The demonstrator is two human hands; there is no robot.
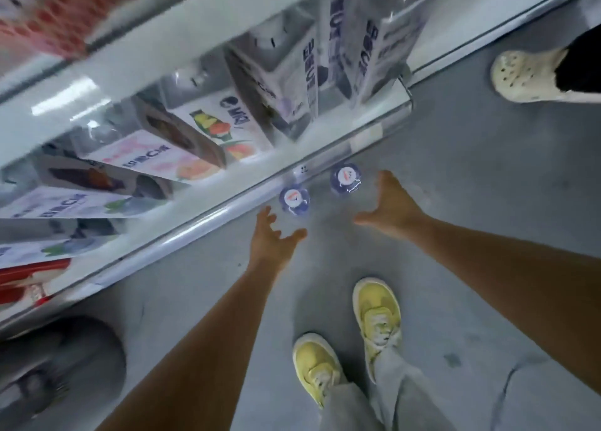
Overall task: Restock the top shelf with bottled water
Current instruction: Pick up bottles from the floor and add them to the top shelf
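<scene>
looking straight down here, everything's a bit blurry. two water bottles are standing on the grey floor right by the front edge of the lowest shelf [208, 216], and i only see them from above: the left bottle [294, 200] and the right bottle [345, 178], each with a purple-blue top and a white round label on the cap. my left hand [271, 239] is stretched down just below the left bottle, fingers spread and relaxed, not touching it and not holding anything. my right hand [390, 203] is just to the right of the right bottle, also splayed wide with the thumb pointing left, nothing in it, and there's a small gap between it and the bottle. the shelves next to me hold drink cartons [279, 83], purple and white ones plus some with fruit pictures. my yellow sneakers [377, 313] are on the floor below my arms, and someone else's white clog [527, 76] shows at the top right. there's a dark rounded shape at the bottom left, too blurry to make out.
</scene>
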